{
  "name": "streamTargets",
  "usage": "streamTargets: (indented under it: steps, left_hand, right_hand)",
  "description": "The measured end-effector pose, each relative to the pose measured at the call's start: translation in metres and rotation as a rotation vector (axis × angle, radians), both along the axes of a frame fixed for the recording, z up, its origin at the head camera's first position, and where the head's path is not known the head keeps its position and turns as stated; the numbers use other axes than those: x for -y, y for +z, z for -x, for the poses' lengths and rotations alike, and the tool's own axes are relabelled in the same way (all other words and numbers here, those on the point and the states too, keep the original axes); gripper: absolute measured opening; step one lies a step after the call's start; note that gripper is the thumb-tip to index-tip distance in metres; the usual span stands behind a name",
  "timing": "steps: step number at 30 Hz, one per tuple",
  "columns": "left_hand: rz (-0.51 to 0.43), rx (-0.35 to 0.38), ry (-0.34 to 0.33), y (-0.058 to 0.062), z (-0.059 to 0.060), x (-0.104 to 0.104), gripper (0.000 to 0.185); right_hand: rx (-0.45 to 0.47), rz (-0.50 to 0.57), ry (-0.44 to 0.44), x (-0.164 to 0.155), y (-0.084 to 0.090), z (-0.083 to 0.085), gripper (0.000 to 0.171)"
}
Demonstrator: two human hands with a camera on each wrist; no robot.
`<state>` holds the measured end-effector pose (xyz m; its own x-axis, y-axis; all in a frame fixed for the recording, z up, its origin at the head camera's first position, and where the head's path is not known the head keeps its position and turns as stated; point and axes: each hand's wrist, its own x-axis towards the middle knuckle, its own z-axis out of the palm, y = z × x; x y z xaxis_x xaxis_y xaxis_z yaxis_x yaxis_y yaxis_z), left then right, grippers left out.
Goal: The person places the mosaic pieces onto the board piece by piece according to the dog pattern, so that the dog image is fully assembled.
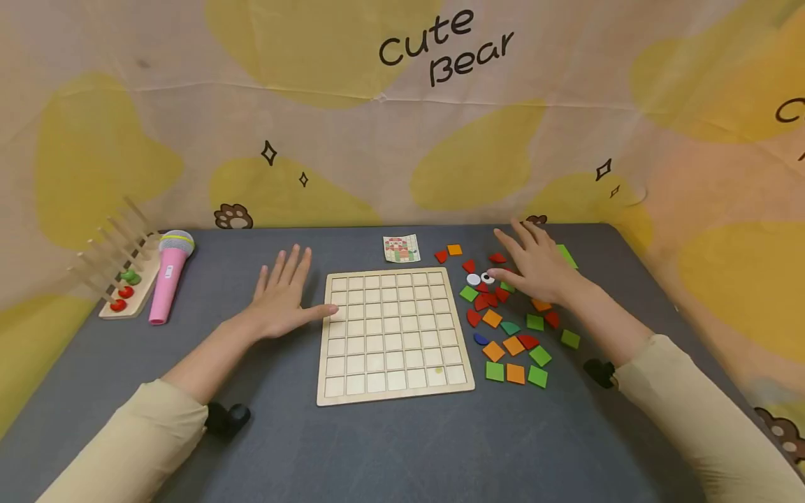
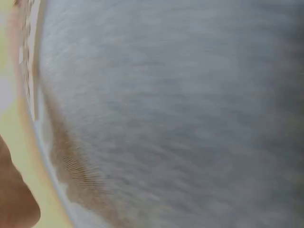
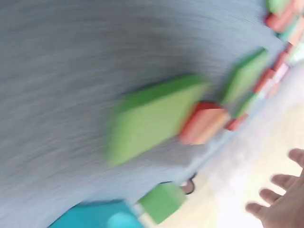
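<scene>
My left hand (image 1: 279,300) is spread beside a square wooden grid board (image 1: 325,349), its thumb overlapping the board's left edge in the head view. Nothing is in its grasp. Over the back part of the loose coloured pieces, my right hand (image 1: 541,265) is held with fingers extended, also holding nothing. Those pieces include green squares (image 1: 495,371), orange squares (image 1: 516,374), red curved-edge pieces (image 1: 473,318), a blue half-round piece (image 1: 481,339) and a white disc (image 1: 474,279). Blurred green (image 3: 152,118) and red pieces show in the right wrist view. The board's cells hold no pieces.
A small pattern card (image 1: 401,249) lies behind the board. At the far left are a pink toy microphone (image 1: 168,279) and a wooden peg stand (image 1: 147,269) with red and green beads. A patterned cloth (image 1: 377,140) rises along the table's back edge.
</scene>
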<state>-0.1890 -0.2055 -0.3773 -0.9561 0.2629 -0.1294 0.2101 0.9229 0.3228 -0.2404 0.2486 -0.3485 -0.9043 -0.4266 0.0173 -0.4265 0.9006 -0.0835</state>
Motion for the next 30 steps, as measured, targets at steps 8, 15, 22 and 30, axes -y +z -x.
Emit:
streamTargets:
  steps: [8, 15, 22, 30]
  left_hand:
    - [-0.273, 0.182, -0.11, -0.001, 0.015, 0.006, 0.114]
    - [-0.306, 0.244, -0.202, -0.01, 0.021, 0.009, 0.124]
    - [-0.319, 0.254, -0.276, -0.016, 0.022, 0.009, 0.125]
    - [-0.298, 0.218, -0.291, -0.015, 0.02, 0.007, 0.128]
  right_hand:
    - [0.093, 0.236, -0.044, 0.032, 0.008, 0.029, 0.054]
    - [0.254, 0.286, 0.026, 0.064, 0.001, 0.046, 0.043]
    - [0.285, 0.26, 0.091, 0.081, -0.005, 0.051, 0.034]
    - [0.304, 0.233, 0.09, 0.086, -0.009, 0.055, 0.035]
